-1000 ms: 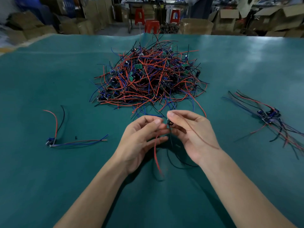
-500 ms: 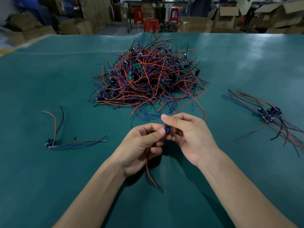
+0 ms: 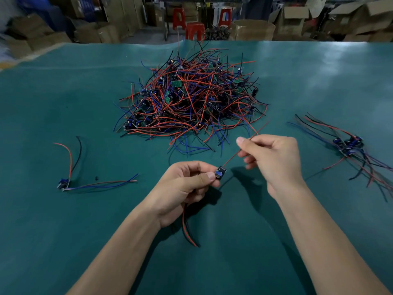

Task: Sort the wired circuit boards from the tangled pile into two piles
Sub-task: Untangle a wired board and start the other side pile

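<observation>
A tangled pile (image 3: 191, 103) of small circuit boards with red, blue and black wires lies at the table's centre. My left hand (image 3: 180, 188) pinches one small blue circuit board (image 3: 220, 172) between thumb and fingers; its red and black wires hang below the palm. My right hand (image 3: 272, 160) pinches a thin wire that runs up from that board and holds it stretched toward the pile. A single sorted board (image 3: 63, 184) lies at the left. A small heap of sorted boards (image 3: 348, 145) lies at the right.
The table is covered with a green mat (image 3: 63, 241). Beyond its far edge stand cardboard boxes (image 3: 253, 29) and red stools (image 3: 194, 29).
My hands have drawn apart: the right hand slid up and right along the wire, pulling it straight, while the left hand kept hold of the board.
</observation>
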The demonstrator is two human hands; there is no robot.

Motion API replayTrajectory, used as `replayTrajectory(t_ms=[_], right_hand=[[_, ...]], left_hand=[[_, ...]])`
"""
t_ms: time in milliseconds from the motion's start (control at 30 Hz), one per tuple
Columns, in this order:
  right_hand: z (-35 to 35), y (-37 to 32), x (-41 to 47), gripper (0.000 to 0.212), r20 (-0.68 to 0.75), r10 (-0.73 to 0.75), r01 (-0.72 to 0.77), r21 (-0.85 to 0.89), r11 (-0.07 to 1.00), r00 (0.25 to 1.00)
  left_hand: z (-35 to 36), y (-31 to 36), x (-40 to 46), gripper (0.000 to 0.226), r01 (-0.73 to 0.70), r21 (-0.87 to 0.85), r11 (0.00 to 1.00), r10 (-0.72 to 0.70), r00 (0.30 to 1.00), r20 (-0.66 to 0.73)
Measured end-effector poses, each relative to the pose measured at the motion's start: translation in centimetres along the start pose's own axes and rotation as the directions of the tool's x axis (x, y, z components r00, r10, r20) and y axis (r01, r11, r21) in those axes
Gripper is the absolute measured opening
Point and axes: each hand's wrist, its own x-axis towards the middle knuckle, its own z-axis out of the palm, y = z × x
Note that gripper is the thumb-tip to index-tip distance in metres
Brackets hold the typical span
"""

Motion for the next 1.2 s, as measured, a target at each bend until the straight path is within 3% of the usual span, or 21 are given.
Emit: replayTrajectory(t_ms=[167, 333, 433, 533, 600, 633, 700, 767, 867, 1100, 1200], right_hand=[[-1.5, 0.0, 0.9, 0.025, -0.123, 0.168, -0.138, 0.223, 0.965, 0.978], [-2.1, -0.3, 1.4, 0.033, -0.204, 0.356, -0.227, 0.47, 0.853, 0.912], [-1.6, -0.6, 1.2, 0.053, -0.119, 0.411, -0.272, 0.584, 0.765, 0.904], [0.4, -0.8, -0.3, 0.048, 0.209, 0.294, -0.35, 0.33, 0.877, 0.933], [2.2, -0.5, -1.8, 0.028, 0.407, 0.163, -0.216, 0.087, 0.973, 0.899], [2.9, -0.3, -2.3, 0.023, 0.435, 0.102, -0.124, 0.022, 0.992, 0.895], [3.2, 0.0, -2.6, 0.018, 0.379, 0.03, -0.023, -0.022, 0.999, 0.925], [2.7, 0.0, -2.4, 0.015, 0.332, 0.013, -0.015, 0.003, 1.0, 0.943], [2.3, -0.1, -2.2, 0.014, 0.317, 0.016, -0.025, 0.022, 0.999, 0.948], [-1.1, -1.5, 0.0, 0.007, 0.123, 0.07, -0.09, 0.167, 0.982, 0.99], [-5.8, -1.9, 2.3, 0.008, 0.032, 0.084, -0.086, 0.095, 0.992, 0.996]], left_hand=[[0.0, -0.1, 0.1, 0.009, 0.011, 0.036, 0.999, -0.011, 1.0, 0.001], [0.0, -0.1, 0.1, 0.01, 0.011, 0.037, 0.999, -0.01, 1.0, -0.012], [-0.3, 0.0, 0.3, 0.011, -0.028, -0.028, 0.999, 0.025, 0.995, -0.101], [-0.5, 0.1, 0.6, 0.014, -0.095, -0.056, 0.994, 0.084, 0.979, -0.184], [-0.5, -0.1, 0.6, 0.025, -0.138, -0.043, 0.99, 0.126, 0.97, -0.206], [-0.5, -0.1, 0.6, 0.031, -0.161, -0.035, 0.986, 0.15, 0.966, -0.211], [-0.6, -0.3, 0.6, 0.038, -0.196, -0.004, 0.981, 0.19, 0.957, -0.218], [-0.5, -0.4, 0.7, 0.037, -0.206, 0.07, 0.976, 0.217, 0.952, -0.215], [-0.1, -0.5, 0.7, 0.018, -0.215, 0.116, 0.97, 0.233, 0.957, -0.172], [0.2, -0.8, 0.4, 0.006, -0.117, 0.167, 0.979, 0.129, 0.989, -0.066], [0.2, -0.7, 0.2, 0.004, -0.097, 0.224, 0.97, 0.103, 0.995, -0.015]])
